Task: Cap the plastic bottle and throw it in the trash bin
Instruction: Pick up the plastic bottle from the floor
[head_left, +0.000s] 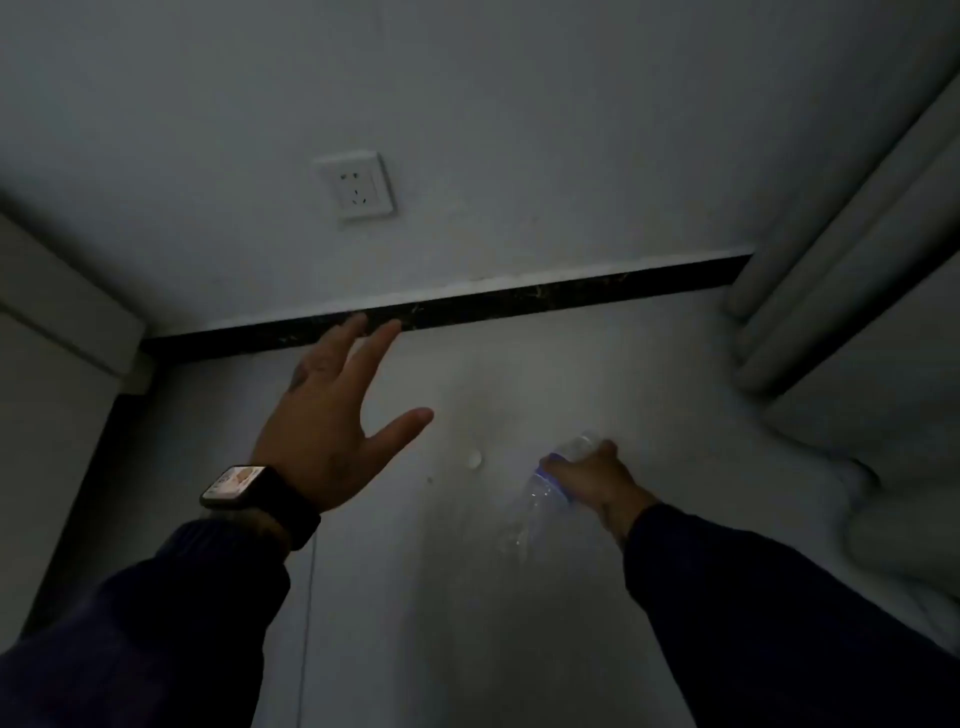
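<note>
Dim room, seen from above: right hand clenched around the middle of a clear plastic bottle, the blue-labelled body tilted, one end poking out past the knuckles toward the baseboard, the other slanting down toward the sleeve over the pale floor. Left of the bottle, a small white round thing lying alone on the floor, apart from both hands; too small and dim to confirm as the cap. Farther left of the bottle, left hand spread wide, fingers splayed, gripping nothing, a dark-strapped smartwatch with a lit screen on the wrist. Bottle's mouth hidden in glare and blur, so capped or uncapped impossible to say; lower part of the bottle nearly lost against the floor. Both forearms in dark sleeves, cut off at the bottom edge. Beyond the bottle, a black baseboard along a white wall, with a wall socket above it. Right of the bottle, folds of a pale curtain reaching the floor. Far left of the bottle, a light cabinet edge, partly out of frame.
</note>
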